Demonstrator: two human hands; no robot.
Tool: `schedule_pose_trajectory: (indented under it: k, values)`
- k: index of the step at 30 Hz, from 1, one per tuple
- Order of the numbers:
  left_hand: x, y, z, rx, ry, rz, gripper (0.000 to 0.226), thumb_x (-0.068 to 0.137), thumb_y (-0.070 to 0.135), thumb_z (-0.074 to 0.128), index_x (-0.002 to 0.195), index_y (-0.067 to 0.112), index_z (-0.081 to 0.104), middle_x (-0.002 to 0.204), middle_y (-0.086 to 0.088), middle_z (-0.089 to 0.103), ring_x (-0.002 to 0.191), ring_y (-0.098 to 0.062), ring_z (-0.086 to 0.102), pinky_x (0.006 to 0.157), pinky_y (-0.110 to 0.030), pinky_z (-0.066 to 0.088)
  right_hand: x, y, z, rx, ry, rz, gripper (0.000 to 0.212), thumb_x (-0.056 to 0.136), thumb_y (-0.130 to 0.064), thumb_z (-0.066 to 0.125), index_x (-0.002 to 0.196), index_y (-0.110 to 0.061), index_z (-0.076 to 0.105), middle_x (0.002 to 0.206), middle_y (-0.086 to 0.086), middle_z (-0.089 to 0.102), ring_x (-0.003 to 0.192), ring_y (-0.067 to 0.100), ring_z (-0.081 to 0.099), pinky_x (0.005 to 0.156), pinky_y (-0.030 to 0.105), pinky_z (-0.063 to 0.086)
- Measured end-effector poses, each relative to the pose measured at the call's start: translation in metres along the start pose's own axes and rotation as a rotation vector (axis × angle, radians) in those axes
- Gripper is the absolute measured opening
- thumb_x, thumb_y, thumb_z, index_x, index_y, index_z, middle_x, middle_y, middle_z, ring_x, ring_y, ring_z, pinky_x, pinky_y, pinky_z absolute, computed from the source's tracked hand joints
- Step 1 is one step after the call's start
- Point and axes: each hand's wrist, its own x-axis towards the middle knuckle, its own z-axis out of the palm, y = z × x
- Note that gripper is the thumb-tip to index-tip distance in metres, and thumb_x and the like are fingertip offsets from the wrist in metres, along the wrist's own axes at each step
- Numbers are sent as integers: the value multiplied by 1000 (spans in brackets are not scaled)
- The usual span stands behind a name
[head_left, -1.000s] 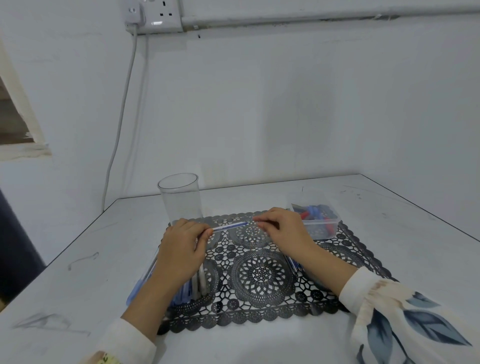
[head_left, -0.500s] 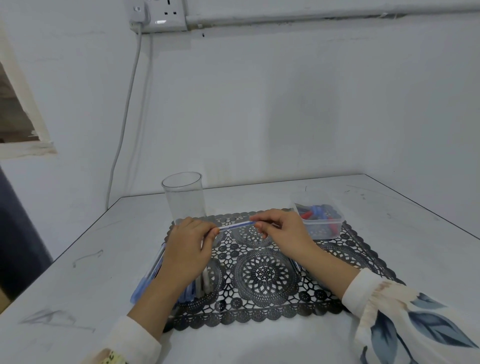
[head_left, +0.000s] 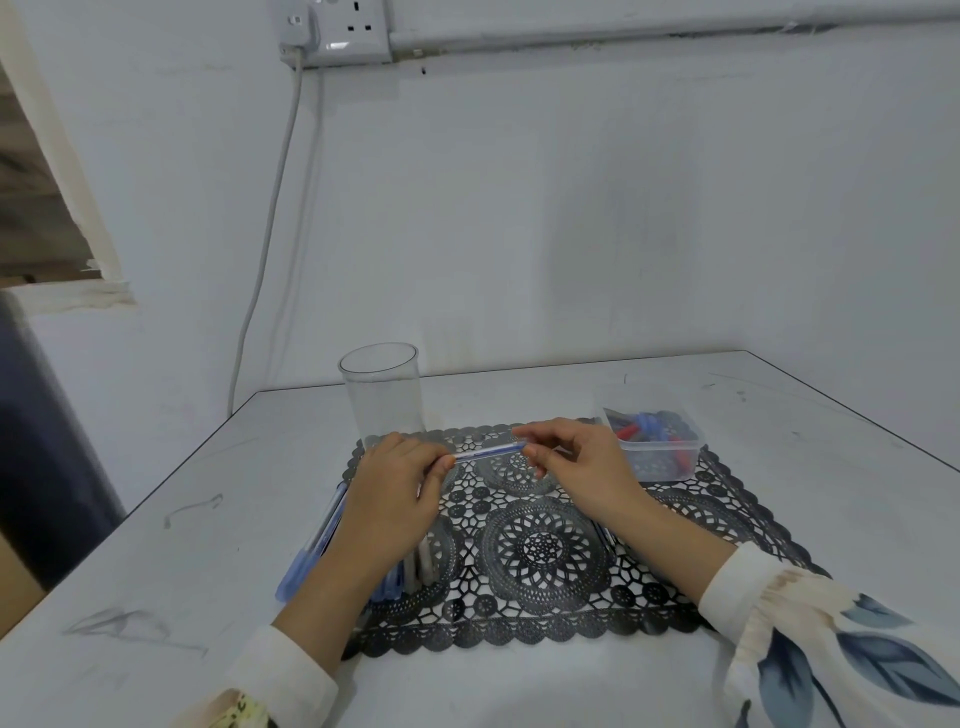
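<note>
A thin clear pen (head_left: 488, 451) with a blue core is held level above a black lace placemat (head_left: 545, 551). My left hand (head_left: 395, 493) grips its left end, and my right hand (head_left: 576, 462) pinches its right end. Several more pens (head_left: 317, 545) lie on the mat's left edge, partly hidden under my left forearm. An empty clear plastic cup (head_left: 382, 395) stands upright just behind my left hand. A small clear tub (head_left: 654, 447) holding red and blue pen caps sits to the right of my right hand.
The mat lies on a white table (head_left: 208, 519) set into a corner of white walls. A cable (head_left: 265, 249) hangs from a wall socket (head_left: 337, 31) down behind the table's far left edge.
Both hands have kept their hold on the pen over the mat. The camera view has shifted slightly; nothing else has moved.
</note>
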Motion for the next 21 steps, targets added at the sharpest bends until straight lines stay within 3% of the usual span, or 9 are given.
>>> schedule_pose_trajectory:
  k: [4, 8, 11, 16, 21]
  values:
    - [-1, 2, -3, -41, -11, -10, 39, 90, 40, 37, 88, 18, 69, 75, 15, 57, 77, -11, 48, 68, -29, 37, -1, 1, -1, -44, 9, -83, 33, 84, -1, 64, 98, -31, 67, 84, -3, 66, 67, 2, 60, 71, 21, 55]
    - [-2, 6, -7, -101, -51, -66, 27, 88, 30, 44, 81, 19, 68, 68, 19, 50, 75, -9, 47, 65, -27, 38, -1, 5, -3, -264, 5, -338, 30, 84, -3, 65, 104, -25, 67, 89, -15, 66, 81, 0, 63, 75, 12, 49]
    - [-4, 6, -8, -138, -90, -90, 22, 89, 29, 44, 75, 25, 62, 66, 19, 49, 74, -2, 45, 63, -24, 33, 0, 8, -4, -313, 0, -452, 27, 84, -4, 63, 107, -19, 66, 90, -12, 66, 85, 0, 62, 76, 11, 48]
    - [-4, 8, -7, -154, -102, -80, 28, 88, 31, 41, 79, 20, 65, 66, 16, 50, 73, -2, 46, 63, -19, 33, 0, 6, -5, -315, -44, -416, 21, 94, -22, 50, 110, -16, 61, 76, -18, 61, 71, 0, 60, 63, 13, 47]
    - [-3, 10, -9, -110, -68, -55, 26, 89, 28, 44, 78, 19, 66, 63, 22, 45, 71, 1, 42, 61, -18, 29, 0, 9, -1, -216, -90, -228, 21, 95, -13, 50, 113, -24, 54, 76, -7, 67, 73, 4, 64, 73, 24, 53]
